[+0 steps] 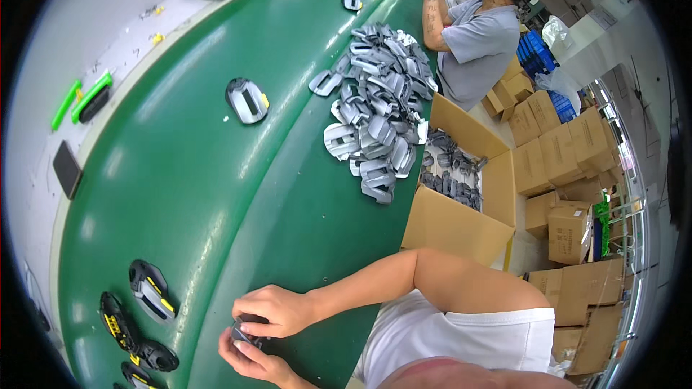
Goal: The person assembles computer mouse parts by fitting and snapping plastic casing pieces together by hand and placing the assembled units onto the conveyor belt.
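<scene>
My right hand (277, 310) and my left hand (252, 361) are close together at the near end of the green work surface. Between them they grip a small dark grey plastic part (249, 328), with fingers of both hands closed on it and covering much of it. Farther off lies a big heap of grey plastic shells (378, 101). To the left of my hands sit a grey-and-black housing with a yellow tab (153, 290) and black parts with yellow pieces (119, 323).
An open cardboard box (458, 227) holding dark parts stands beside the heap. A single grey housing (249, 101) lies mid-surface. A phone (67, 169) and green-handled brushes (90, 97) rest on the left ledge. A person in grey (479, 47) works farther along; stacked cartons (569, 144) stand at right.
</scene>
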